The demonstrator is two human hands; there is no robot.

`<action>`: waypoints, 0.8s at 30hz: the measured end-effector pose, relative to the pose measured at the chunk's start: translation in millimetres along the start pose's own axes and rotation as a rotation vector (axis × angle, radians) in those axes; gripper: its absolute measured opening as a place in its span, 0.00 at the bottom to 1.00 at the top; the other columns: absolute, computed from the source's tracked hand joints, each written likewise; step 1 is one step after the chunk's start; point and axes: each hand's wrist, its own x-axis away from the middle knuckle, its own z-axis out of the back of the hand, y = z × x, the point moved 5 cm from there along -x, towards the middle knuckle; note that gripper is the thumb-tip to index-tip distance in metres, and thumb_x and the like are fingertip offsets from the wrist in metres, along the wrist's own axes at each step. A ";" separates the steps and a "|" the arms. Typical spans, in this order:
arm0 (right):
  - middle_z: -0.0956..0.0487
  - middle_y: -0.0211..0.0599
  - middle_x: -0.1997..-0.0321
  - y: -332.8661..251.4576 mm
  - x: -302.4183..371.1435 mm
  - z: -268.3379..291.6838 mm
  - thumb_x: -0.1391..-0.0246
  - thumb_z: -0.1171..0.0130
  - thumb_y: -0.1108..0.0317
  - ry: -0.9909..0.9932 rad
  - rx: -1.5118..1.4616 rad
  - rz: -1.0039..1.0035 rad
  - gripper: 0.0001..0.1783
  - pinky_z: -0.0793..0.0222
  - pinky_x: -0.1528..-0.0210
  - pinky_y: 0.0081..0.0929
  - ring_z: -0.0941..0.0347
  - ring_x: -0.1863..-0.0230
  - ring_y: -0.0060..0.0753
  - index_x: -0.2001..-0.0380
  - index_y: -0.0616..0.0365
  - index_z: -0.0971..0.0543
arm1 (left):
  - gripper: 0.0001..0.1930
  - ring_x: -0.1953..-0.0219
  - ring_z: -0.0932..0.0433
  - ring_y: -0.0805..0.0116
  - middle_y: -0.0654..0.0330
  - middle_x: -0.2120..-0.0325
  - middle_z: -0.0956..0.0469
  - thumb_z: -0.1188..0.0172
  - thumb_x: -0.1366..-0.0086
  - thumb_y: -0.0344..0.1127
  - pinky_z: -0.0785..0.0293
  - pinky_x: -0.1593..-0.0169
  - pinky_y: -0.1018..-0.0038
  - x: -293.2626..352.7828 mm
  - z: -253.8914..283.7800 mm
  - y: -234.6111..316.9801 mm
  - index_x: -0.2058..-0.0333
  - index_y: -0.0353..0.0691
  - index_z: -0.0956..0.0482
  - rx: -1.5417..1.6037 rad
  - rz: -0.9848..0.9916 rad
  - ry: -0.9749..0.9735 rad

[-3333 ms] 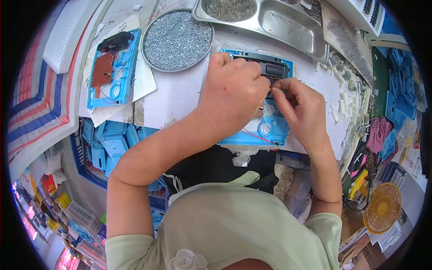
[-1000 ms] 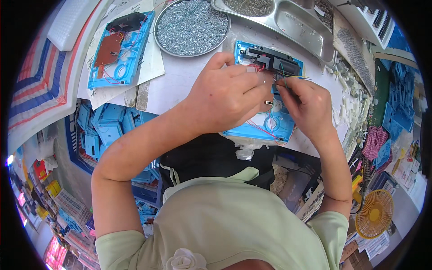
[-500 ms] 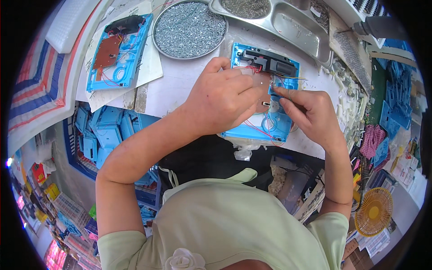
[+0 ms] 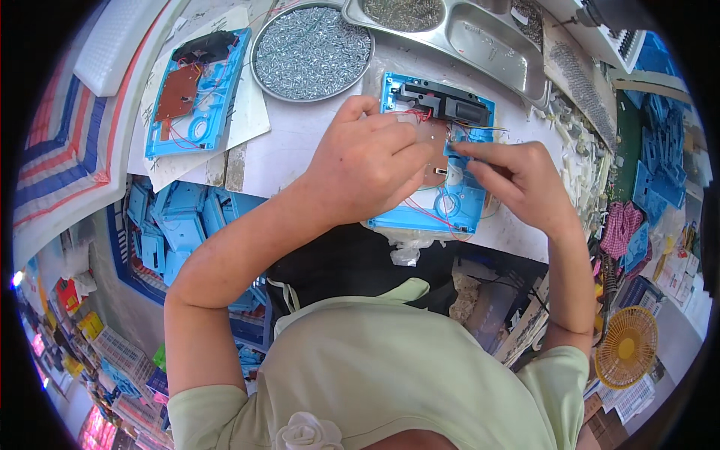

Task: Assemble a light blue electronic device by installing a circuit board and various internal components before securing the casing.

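Observation:
A light blue plastic casing [image 4: 472,214] lies on the bench in front of me. In it are a brown circuit board [image 4: 435,154], a black part [image 4: 450,107] along the far edge, and thin red and yellow wires. My left hand [image 4: 371,165] is closed over the casing's left side, its curled fingers at the board's edge; whatever they grip is hidden. From the right, my right hand [image 4: 525,180] reaches in with index finger and thumb stretched out and apart. The index fingertip touches the casing near the board's right edge, and the thumb sits just nearer to me.
A second blue casing [image 4: 217,112] with a board lies at left on paper. Behind are a round tray of screws [image 4: 259,75] and a steel compartment tray [image 4: 536,82]. A power screwdriver [image 4: 611,15] hangs at upper right. White plastic bits [image 4: 581,157] lie at right; a crate [image 4: 124,259] of blue parts stands below.
My right thumb and index finger have spread slightly, and the hand has shifted a little right. My left hand keeps its place. The whole view has tilted slightly.

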 end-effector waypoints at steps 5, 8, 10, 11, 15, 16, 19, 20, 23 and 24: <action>0.16 0.37 0.74 22.7 65.5 -12.9 0.41 0.38 0.73 0.361 -0.216 -0.170 0.10 0.34 0.73 0.21 0.27 0.76 0.18 0.59 0.64 0.13 | 0.15 0.69 0.24 0.64 0.65 0.73 0.26 0.31 0.49 0.34 0.36 0.52 0.62 6.0 6.2 16.4 0.60 0.45 0.16 0.041 0.046 -0.098; 0.15 0.39 0.70 7.6 100.6 -34.5 0.41 0.37 0.75 0.486 -0.410 -0.300 0.08 0.31 0.74 0.24 0.25 0.77 0.21 0.61 0.66 0.14 | 0.20 0.66 0.25 0.64 0.65 0.71 0.26 0.29 0.50 0.38 0.36 0.51 0.62 1.8 -4.3 39.7 0.56 0.45 0.17 0.140 0.062 -0.169; 0.14 0.42 0.68 -21.4 117.8 -38.8 0.42 0.37 0.75 0.478 -0.485 -0.094 0.07 0.28 0.74 0.26 0.23 0.75 0.27 0.62 0.68 0.15 | 0.23 0.64 0.25 0.64 0.65 0.70 0.26 0.28 0.51 0.41 0.36 0.51 0.61 -0.9 -16.2 57.1 0.55 0.45 0.18 0.147 0.005 -0.321; 0.14 0.43 0.67 -37.9 123.1 -39.1 0.42 0.37 0.75 0.432 -0.469 0.190 0.07 0.27 0.74 0.27 0.22 0.75 0.30 0.62 0.68 0.15 | 0.25 0.63 0.25 0.64 0.65 0.70 0.26 0.27 0.52 0.43 0.36 0.50 0.60 -1.4 -21.9 62.7 0.55 0.45 0.19 0.152 -0.025 -0.398; 0.17 0.39 0.66 -4.2 118.2 -34.9 0.38 0.40 0.55 0.452 -0.927 0.026 0.25 0.26 0.71 0.28 0.23 0.71 0.32 0.51 0.70 0.19 | 0.16 0.67 0.25 0.66 0.64 0.72 0.28 0.34 0.47 0.35 0.33 0.55 0.65 23.5 -17.9 61.1 0.58 0.42 0.18 0.123 -0.117 -0.322; 0.18 0.38 0.65 5.6 101.9 -34.9 0.36 0.44 0.48 0.618 -0.816 -0.079 0.30 0.26 0.64 0.28 0.25 0.65 0.29 0.51 0.70 0.20 | 0.13 0.69 0.26 0.67 0.64 0.72 0.28 0.36 0.46 0.30 0.33 0.58 0.66 23.3 -13.5 61.5 0.60 0.41 0.19 0.073 -0.092 -0.326; 0.19 0.38 0.59 3.7 85.8 -34.5 0.40 0.41 0.50 0.428 -0.128 0.219 0.28 0.32 0.58 0.37 0.27 0.62 0.40 0.48 0.63 0.19 | 0.12 0.69 0.25 0.67 0.64 0.73 0.29 0.35 0.47 0.32 0.32 0.57 0.64 31.7 -16.6 61.1 0.62 0.41 0.19 0.034 -0.044 -0.264; 0.19 0.37 0.59 -0.5 78.1 -34.7 0.43 0.39 0.50 0.406 -0.085 0.268 0.28 0.33 0.57 0.38 0.28 0.62 0.41 0.49 0.61 0.18 | 0.12 0.69 0.25 0.67 0.64 0.72 0.28 0.34 0.48 0.32 0.32 0.58 0.65 32.2 -14.6 58.6 0.62 0.41 0.19 0.049 -0.048 -0.274; 0.21 0.35 0.61 -23.2 61.5 -33.9 0.49 0.34 0.47 0.333 0.028 0.382 0.28 0.36 0.54 0.40 0.29 0.62 0.44 0.52 0.58 0.17 | 0.12 0.69 0.26 0.67 0.64 0.69 0.25 0.33 0.49 0.33 0.31 0.61 0.66 32.1 -5.0 58.4 0.64 0.41 0.19 0.140 -0.117 -0.253; 0.21 0.34 0.62 -30.5 57.1 -33.1 0.51 0.33 0.46 0.308 0.042 0.407 0.29 0.36 0.53 0.41 0.29 0.62 0.44 0.54 0.58 0.16 | 0.12 0.70 0.26 0.67 0.64 0.68 0.23 0.33 0.49 0.33 0.31 0.63 0.67 36.4 -0.3 63.7 0.64 0.42 0.18 0.184 -0.175 -0.219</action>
